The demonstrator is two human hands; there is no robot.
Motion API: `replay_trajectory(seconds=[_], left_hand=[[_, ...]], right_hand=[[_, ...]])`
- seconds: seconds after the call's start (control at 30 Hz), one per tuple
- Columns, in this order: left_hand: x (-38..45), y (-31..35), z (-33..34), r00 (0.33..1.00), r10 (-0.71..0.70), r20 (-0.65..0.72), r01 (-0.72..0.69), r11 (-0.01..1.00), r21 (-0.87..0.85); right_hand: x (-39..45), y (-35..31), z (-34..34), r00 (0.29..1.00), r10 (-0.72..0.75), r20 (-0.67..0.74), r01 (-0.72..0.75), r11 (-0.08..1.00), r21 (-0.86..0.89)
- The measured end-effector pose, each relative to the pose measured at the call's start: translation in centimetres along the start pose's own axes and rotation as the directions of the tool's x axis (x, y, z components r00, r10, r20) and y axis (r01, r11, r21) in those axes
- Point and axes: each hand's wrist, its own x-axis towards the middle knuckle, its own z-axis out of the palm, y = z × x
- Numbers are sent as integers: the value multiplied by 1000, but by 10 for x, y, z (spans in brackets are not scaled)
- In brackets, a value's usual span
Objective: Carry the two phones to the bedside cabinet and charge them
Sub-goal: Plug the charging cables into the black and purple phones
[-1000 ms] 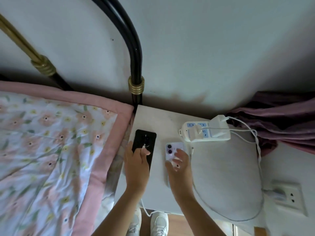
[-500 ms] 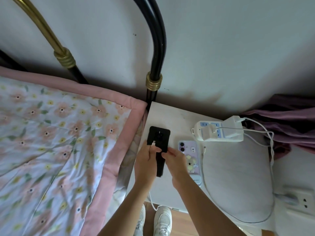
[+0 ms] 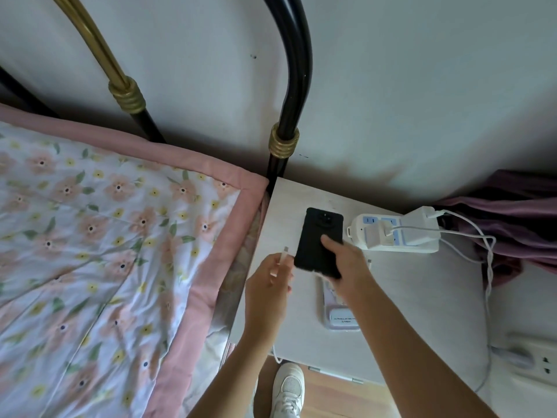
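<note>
My right hand (image 3: pixel 346 267) grips the black phone (image 3: pixel 316 239) by its lower end, back side up, lifted over the white bedside cabinet (image 3: pixel 283 212). Just left of the phone, my left hand (image 3: pixel 268 285) pinches the plug of a white charging cable (image 3: pixel 284 255), its tip close to the phone's edge but apart from it. The purple phone (image 3: pixel 342 319) lies flat on the cabinet, mostly hidden under my right wrist. A white power strip (image 3: pixel 398 233) with two chargers plugged in sits behind, on the cabinet.
The bed with a flowered quilt (image 3: pixel 105 251) borders the cabinet on the left, its black and brass frame (image 3: pixel 283 140) at the wall. White cables (image 3: pixel 485 254) trail right to a wall socket (image 3: pixel 533 360). Purple fabric (image 3: pixel 512 212) lies at the right. My shoe (image 3: pixel 287 390) shows below.
My right hand left the purple phone, took the black phone and lifted it to the right. My left hand drew the cable plug off the phone's back to its left side.
</note>
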Motion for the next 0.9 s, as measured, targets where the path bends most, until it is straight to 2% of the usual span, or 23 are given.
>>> replay_trajectory(seconds=[0.07, 0.2, 0.57, 0.9], left_hand=[[-8, 6, 3, 999, 37, 39, -37, 999, 21], [-13, 14, 15, 994, 108, 35, -113, 977, 180], [-14, 26, 34, 994, 97, 40, -103, 977, 186], [-18, 28, 41, 997, 69, 34, -74, 979, 188]], right_hand=[[1, -17, 1, 999, 37, 6, -37, 997, 65], [3, -30, 7, 998, 57, 14, -58, 989, 135], [7, -24, 8, 998, 64, 10, -65, 991, 117], [5, -20, 5, 997, 77, 5, -77, 978, 192]])
